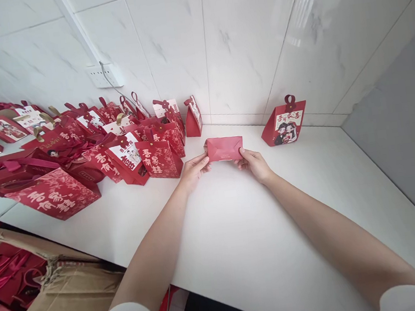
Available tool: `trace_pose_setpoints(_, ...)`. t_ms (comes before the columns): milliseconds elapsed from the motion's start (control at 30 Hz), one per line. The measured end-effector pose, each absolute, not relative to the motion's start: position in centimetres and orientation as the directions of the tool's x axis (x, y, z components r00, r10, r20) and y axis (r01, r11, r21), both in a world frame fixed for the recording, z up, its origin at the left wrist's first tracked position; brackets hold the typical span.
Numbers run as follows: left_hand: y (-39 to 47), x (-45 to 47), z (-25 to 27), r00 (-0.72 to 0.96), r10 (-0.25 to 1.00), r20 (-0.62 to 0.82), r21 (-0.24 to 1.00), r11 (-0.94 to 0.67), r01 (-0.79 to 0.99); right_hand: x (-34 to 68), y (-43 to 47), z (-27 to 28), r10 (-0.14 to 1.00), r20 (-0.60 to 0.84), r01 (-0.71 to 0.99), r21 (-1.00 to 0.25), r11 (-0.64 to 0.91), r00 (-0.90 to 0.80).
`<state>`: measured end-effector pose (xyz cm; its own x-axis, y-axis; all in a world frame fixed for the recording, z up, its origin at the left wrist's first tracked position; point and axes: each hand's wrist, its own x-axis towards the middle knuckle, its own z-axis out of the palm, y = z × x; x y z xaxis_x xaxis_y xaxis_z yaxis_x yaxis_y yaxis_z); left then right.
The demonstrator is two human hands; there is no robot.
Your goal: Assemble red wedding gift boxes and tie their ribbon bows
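Note:
Both my hands grip a red paper gift box (225,148) just above the white table. Its folded base panel, with slanting creases and small faint print, faces me. My left hand (194,171) pinches the box's left end, thumb in front. At the opposite end, my right hand (254,164) holds the lower right corner between thumb and fingers. The far side of the box is hidden from me. Nearest to my left hand stands a red gift box with white lettering (158,160). Off to the right, a tent-shaped red box with a cartoon couple (287,125) stands upright.
Many red gift boxes with ribbon loops (65,137) crowd the left side of the white table (235,232). A small red box (193,117) stands by the tiled wall, which carries a socket strip (105,76). A cardboard carton (72,288) with red items sits lower left.

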<state>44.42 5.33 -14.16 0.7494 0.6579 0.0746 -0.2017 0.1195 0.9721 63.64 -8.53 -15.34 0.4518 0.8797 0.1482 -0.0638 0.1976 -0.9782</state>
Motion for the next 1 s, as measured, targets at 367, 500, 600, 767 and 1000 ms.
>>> trace_pose_setpoints(367, 5.3, 44.9, -13.9, 0.743, 0.664, 0.089, 0.990, 0.023, -0.139, 61.6, -10.0, -13.9, 0.635, 0.715, 0.684, -0.621, 0.383, 0.293)
trace_pose_setpoints(500, 4.5, 44.8, -14.0, 0.754, 0.633, 0.176, 0.982, -0.166, -0.090, 59.8, -9.9, -14.3, 0.740, 0.666, 0.778, -0.411, 0.475, -0.099)
trace_pose_setpoints(600, 4.0, 44.5, -14.0, 0.736, 0.621, 0.268, 0.932, -0.362, -0.034, 58.8, -9.6, -14.5, 0.741, 0.619, 0.816, -0.269, 0.512, -0.261)
trace_pose_setpoints(767, 4.1, 44.2, -13.9, 0.745, 0.597, 0.299, 0.904, -0.428, -0.020, 57.9, -9.7, -14.1, 0.687, 0.621, 0.818, -0.125, 0.562, -0.377)
trace_pose_setpoints(1000, 4.5, 44.5, -13.7, 0.718, 0.668, 0.198, 0.974, -0.217, -0.067, 59.3, -9.8, -14.0, 0.648, 0.733, 0.774, -0.528, 0.350, 0.208)
